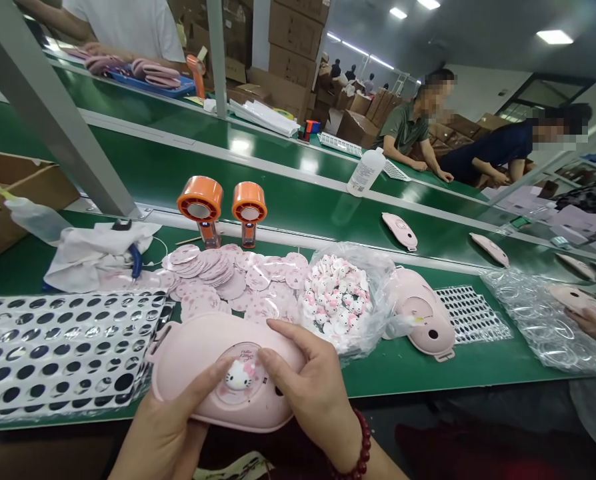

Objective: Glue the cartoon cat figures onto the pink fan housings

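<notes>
A pink plastic oval cover [193, 347] is held between both hands, above the bench's front edge. In its round recess sits a small white cat-face ornament [240, 375] with a pink bow, over a printed round disc. My left hand [173, 420] grips the cover's lower left, its thumb lying beside the ornament. On the right side, my right hand [313, 387] is wrapped round the cover with its thumb at the recess's upper edge. Behind the cover lie heaps of round printed discs [218, 273] and a clear bag of cat-face ornaments [337, 297].
Two orange handheld fans [201, 200] stand behind the discs. Perforated sheets [68, 347] lie at left. Another pink cover [423, 313] rests right of the bag. More pink covers [399, 231] lie on the green belt, with a white bottle [367, 172]. Several other people work nearby.
</notes>
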### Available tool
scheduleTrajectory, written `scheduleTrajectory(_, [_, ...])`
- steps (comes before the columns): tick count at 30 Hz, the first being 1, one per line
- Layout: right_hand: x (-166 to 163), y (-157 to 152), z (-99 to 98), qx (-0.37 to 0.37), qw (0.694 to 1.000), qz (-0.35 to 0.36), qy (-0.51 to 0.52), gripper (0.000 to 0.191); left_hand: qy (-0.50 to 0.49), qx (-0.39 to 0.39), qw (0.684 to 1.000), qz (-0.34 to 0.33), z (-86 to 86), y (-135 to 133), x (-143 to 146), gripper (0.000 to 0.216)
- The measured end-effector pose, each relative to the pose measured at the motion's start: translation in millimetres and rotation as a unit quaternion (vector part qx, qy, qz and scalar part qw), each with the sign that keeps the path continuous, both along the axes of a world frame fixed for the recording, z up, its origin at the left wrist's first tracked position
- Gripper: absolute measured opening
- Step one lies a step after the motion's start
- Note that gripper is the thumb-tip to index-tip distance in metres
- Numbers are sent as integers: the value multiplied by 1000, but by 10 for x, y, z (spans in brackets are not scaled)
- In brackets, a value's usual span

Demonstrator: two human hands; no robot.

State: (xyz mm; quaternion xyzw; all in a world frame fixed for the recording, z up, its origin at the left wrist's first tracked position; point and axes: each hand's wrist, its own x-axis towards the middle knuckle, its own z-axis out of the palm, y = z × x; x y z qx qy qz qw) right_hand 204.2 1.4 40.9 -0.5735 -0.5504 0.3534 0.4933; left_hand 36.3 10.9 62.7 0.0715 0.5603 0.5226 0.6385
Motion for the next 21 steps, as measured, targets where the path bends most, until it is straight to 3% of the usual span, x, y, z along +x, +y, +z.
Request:
scheduleTrajectory(4, [-69, 18, -7, 25, 999, -28, 20, 37, -13, 6, 1000, -16, -84, -61, -7, 105])
scheduleTrajectory(9, [-74, 14, -33, -5, 999, -30, 36, 41, 17, 31, 998, -50, -84, -54, 38, 94])
scheduleTrajectory(12, [-17, 14, -30, 9, 1000, -4, -9, 46, 26, 37, 998, -49, -61, -19, 48, 94])
scheduleTrajectory(14, [18, 9, -41, 66, 994, 19, -80, 58, 34, 35, 998, -43, -57, 11, 51, 97])
scheduleTrajectory(18, [25, -15, -128, 208, 936, 33, -282, 98, 34, 46, 998, -32, -76, 83, 68, 106])
scheduleTrajectory(21, [28, 3, -166, 253, 896, 23, -365, 113, 40, 65, 996, -46, -138, 134, 58, 119])
